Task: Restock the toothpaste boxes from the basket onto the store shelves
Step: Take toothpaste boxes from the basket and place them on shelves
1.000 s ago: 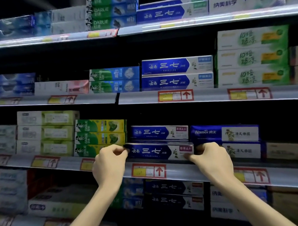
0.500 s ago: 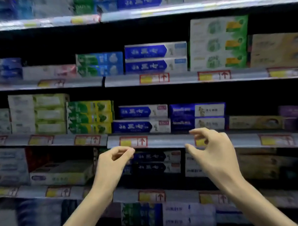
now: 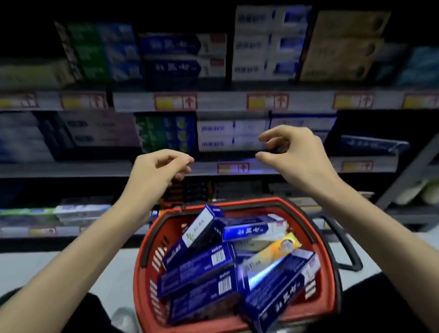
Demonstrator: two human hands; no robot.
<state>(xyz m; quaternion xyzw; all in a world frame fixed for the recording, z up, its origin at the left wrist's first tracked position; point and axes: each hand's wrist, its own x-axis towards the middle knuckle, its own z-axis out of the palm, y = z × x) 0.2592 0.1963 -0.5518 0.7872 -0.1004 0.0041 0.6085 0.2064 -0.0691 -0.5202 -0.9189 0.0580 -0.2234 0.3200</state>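
Mostly dark-blue toothpaste boxes [image 3: 199,269] jumbled in red basket [image 3: 140,273], left hand [image 3: 158,168], right hand [image 3: 295,153] slack, empty.

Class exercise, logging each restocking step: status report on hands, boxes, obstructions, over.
Left hand empty, fingers loosely curled. Right hand empty. Toothpaste boxes piled in red basket below both. Nothing between hands and boxes.

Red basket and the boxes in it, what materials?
Basket: looks like moulded red plastic, slightly glossy; slotted walls, rounded rim. Toothpaste boxes: probably printed cardboard, glossy coat; crisp folded edges, barcodes, glare streak on one.
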